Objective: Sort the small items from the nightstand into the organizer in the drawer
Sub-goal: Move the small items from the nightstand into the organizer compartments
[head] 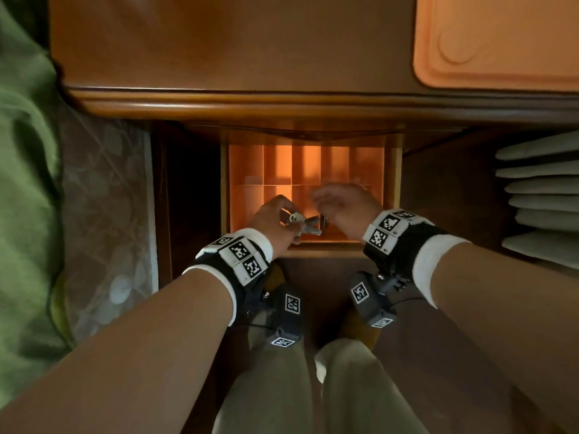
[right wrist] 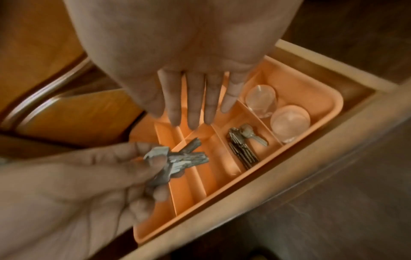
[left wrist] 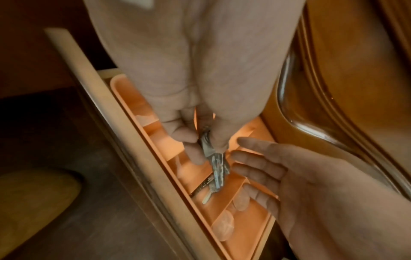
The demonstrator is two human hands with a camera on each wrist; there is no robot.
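An orange organizer (head: 244,164) (left wrist: 155,130) (right wrist: 322,95) with several compartments sits in the open drawer (head: 396,170). My left hand (head: 275,220) (left wrist: 200,140) (right wrist: 133,167) pinches a bunch of metal keys (head: 302,223) (left wrist: 217,167) (right wrist: 177,158) just above the near compartments. My right hand (head: 344,208) (left wrist: 289,176) (right wrist: 193,98) hovers beside it with straight fingers, holding nothing. Another bunch of keys (right wrist: 243,144) lies in a near compartment. Two clear round objects (right wrist: 275,109) (left wrist: 224,225) lie in the rightmost one.
The nightstand top (head: 235,42) lies above the drawer, with an orange tray (head: 501,42) at its right. A green blanket (head: 25,183) and mattress edge (head: 103,214) are on the left, pale slats (head: 542,195) on the right. My legs are below.
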